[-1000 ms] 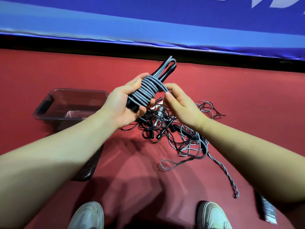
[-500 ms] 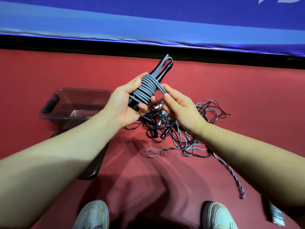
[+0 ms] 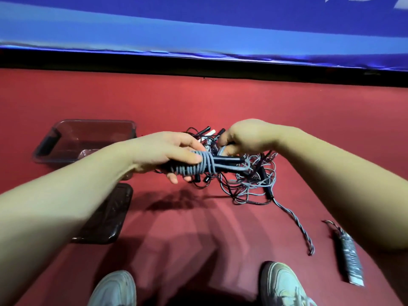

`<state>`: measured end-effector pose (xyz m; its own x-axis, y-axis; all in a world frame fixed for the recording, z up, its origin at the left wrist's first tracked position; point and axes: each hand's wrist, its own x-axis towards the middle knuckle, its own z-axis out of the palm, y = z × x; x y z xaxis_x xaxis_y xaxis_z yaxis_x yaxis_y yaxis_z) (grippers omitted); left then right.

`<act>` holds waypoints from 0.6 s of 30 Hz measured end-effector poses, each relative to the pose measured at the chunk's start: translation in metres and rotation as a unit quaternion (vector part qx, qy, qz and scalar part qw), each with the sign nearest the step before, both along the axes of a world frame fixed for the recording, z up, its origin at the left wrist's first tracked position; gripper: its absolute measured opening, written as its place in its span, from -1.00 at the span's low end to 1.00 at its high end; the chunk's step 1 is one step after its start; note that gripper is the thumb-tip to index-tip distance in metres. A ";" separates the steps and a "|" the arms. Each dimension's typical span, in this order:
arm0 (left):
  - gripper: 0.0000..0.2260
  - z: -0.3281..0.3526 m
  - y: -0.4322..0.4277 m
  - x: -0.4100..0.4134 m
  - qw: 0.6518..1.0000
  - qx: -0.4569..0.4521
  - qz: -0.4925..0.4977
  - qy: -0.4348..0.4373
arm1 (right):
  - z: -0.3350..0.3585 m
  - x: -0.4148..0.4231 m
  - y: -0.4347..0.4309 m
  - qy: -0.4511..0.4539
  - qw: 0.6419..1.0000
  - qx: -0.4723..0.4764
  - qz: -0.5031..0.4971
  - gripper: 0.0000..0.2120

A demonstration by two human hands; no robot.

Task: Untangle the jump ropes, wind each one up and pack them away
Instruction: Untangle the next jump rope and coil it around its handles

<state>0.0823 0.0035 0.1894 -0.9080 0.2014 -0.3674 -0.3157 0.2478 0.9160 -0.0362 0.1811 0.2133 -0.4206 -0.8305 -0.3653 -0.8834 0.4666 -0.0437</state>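
Left hand (image 3: 163,155) grips the wound grey rope (image 3: 198,167); right hand (image 3: 247,138) pinches its loop, above the tangled ropes (image 3: 254,182), clear bin (image 3: 88,127) left.

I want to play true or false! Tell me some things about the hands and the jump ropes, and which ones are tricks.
1. The left hand grips a grey rope bundle. True.
2. The bundle lies inside the clear bin. False: it is held up in the air, to the right of the bin.
3. A tangled pile of ropes lies on the red floor. True.
4. The right hand rests flat on the floor. False: its fingers curl round the bundle's end.
5. Another wound rope lies on the floor at the right. True.
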 end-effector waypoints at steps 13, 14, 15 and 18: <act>-0.76 -0.024 0.010 -0.003 0.978 -0.186 0.058 0.071 | -0.001 0.028 -0.023 -0.119 0.967 -0.162 -0.156 -0.84; -0.78 -0.026 0.009 -0.003 0.982 -0.152 0.086 0.075 | -0.005 0.029 -0.022 -0.134 0.955 -0.195 -0.181 -0.83; -0.80 -0.026 0.009 -0.003 0.984 -0.119 0.112 0.076 | -0.009 0.028 -0.023 -0.119 0.949 -0.224 -0.189 -0.82; -0.82 -0.023 0.009 -0.005 0.981 -0.059 0.165 0.078 | -0.019 0.030 -0.031 -0.034 0.929 -0.314 -0.191 -0.83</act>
<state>0.0770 0.0120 0.1660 -0.9638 -0.1487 -0.2214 -0.2542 0.2620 0.9310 -0.0066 0.1506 0.1947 -0.7223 -0.6836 0.1045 -0.6434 0.6088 -0.4642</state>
